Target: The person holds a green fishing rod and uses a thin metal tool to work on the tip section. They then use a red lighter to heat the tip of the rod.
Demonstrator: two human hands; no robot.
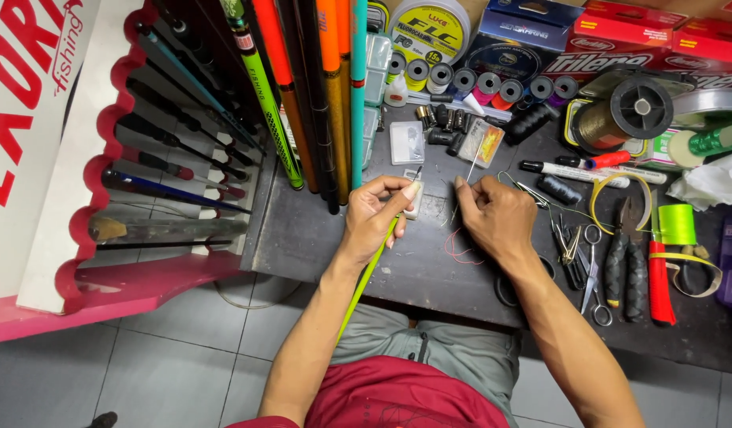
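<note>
Head view: left hand point(379, 208) grips yellow-green rod point(369, 269), its axis running toward the body; right hand point(493, 212) pinches thin line point(471, 168) just beside the tip.

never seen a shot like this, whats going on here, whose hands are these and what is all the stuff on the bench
This is a single picture from a camera worn on a person's head, looking down at their own two bare hands and lap. The left hand grips a thin yellow-green rod near its tip. The right hand pinches something very fine beside it, too thin to make out. Both are over a dark workbench. On it lie spools of line, marker pens, scissors, pliers and a loose red thread. More rods stand in a pink rack on the left.
</note>
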